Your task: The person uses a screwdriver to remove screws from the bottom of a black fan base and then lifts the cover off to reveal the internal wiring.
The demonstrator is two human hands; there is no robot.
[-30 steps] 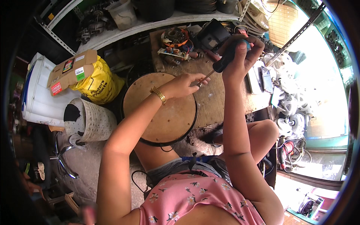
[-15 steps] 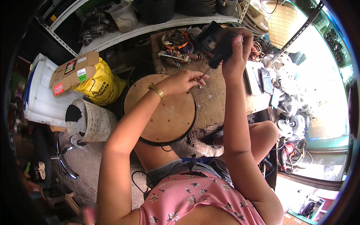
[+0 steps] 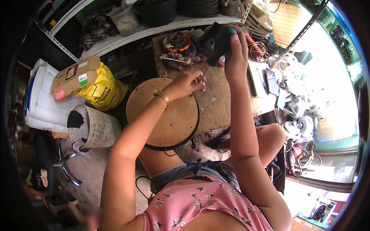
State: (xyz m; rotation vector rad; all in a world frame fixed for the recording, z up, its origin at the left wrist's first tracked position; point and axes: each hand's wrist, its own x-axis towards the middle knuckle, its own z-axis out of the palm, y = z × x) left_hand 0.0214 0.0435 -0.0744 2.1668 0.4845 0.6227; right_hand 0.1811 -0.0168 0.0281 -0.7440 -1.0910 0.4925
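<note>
My right hand [image 3: 235,50] is wrapped round the dark handle [image 3: 219,48] of a screwdriver with a teal top, raised over the bench. Its thin shaft [image 3: 205,72] runs down to my left hand [image 3: 192,82], whose fingers are closed at the lower end; a small pale piece shows there, too small to name. My left hand, with a gold bracelet on the wrist, is over the right edge of a round tan board [image 3: 158,127] with a black rim and small fasteners. Beneath and right of it lies a worn wooden bench [image 3: 225,102].
Circuit parts and wires [image 3: 177,46] lie at the bench back. A white shelf [image 3: 104,48] holds buckets. Left stand a yellow sack [image 3: 108,92], cardboard [image 3: 69,81] and a perforated bin [image 3: 100,127]. A phone [image 3: 271,82] and white plastic parts [image 3: 296,104] are right. My bent knee [image 3: 273,136] is below.
My right hand has shifted left and slightly up with the screwdriver, whose shaft now stands more upright. My left hand has moved a little left, still at the shaft's lower end.
</note>
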